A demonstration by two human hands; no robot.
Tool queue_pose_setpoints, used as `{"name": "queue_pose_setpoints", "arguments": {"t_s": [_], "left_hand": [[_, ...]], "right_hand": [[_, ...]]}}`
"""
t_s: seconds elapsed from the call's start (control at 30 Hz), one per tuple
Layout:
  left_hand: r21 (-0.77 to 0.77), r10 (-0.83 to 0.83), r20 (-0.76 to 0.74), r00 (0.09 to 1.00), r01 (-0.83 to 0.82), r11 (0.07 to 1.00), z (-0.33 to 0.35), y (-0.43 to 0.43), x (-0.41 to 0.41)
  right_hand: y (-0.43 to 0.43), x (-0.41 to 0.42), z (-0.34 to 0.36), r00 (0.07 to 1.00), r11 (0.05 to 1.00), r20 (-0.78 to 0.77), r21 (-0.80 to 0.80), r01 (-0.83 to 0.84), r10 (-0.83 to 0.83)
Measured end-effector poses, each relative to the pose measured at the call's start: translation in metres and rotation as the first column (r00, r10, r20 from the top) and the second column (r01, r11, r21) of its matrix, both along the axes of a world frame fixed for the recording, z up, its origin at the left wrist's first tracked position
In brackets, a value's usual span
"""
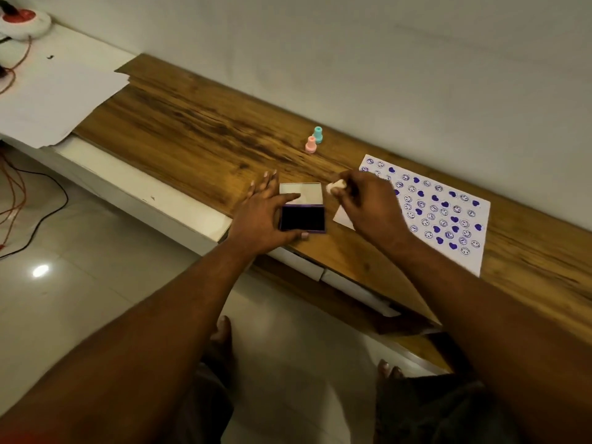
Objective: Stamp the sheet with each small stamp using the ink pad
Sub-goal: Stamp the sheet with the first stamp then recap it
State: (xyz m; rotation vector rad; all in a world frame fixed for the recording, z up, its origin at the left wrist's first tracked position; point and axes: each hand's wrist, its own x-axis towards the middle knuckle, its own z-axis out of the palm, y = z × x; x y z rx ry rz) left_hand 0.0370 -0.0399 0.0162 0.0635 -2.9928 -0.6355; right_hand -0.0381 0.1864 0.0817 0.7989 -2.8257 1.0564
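Note:
An open ink pad (302, 218) with a dark purple pad and raised clear lid lies on the wooden board. My left hand (264, 216) holds it, thumb at the near edge and a finger across the lid. My right hand (365, 203) pinches a small pale stamp (335, 186) just right of the lid, above the board. The white sheet (448, 216) covered in purple smileys and hearts lies to the right, partly under my right hand. A pink stamp (310, 144) and a teal stamp (317, 134) stand behind the pad.
The wooden board (192, 123) runs along a white wall. White papers (54, 91) lie at its left end beside a round white and red device (22, 22). Orange and black cables trail on the tiled floor (28, 200). My feet show below.

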Motion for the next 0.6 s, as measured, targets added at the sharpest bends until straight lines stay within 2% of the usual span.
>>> {"name": "queue_pose_setpoints", "arguments": {"t_s": [0.1,0.2,0.3,0.37,0.6], "left_hand": [[-0.047,-0.029,-0.044,0.999,0.027,0.999,0.007,0.017,-0.006],[-0.097,-0.139,-0.091,0.986,0.13,0.987,0.009,0.056,-0.013],[-0.14,-0.301,-0.066,0.951,0.29,0.947,0.003,0.104,-0.017],[-0.185,-0.343,-0.02,0.939,0.334,0.924,-0.004,0.131,-0.021],[-0.094,-0.214,-0.001,0.977,0.213,0.972,-0.014,0.182,-0.038]], "right_hand": [[0.05,-0.003,0.002,0.995,0.995,0.004,-0.028,0.096,-0.096],[0.097,-0.002,-0.009,0.984,0.983,0.016,0.038,0.179,-0.18],[0.127,-0.003,-0.022,0.978,0.976,0.038,0.092,0.199,-0.204],[0.139,-0.003,-0.027,0.981,0.976,0.054,0.118,0.181,-0.188],[0.149,-0.006,-0.037,0.99,0.976,0.047,0.177,0.126,-0.136]]}}
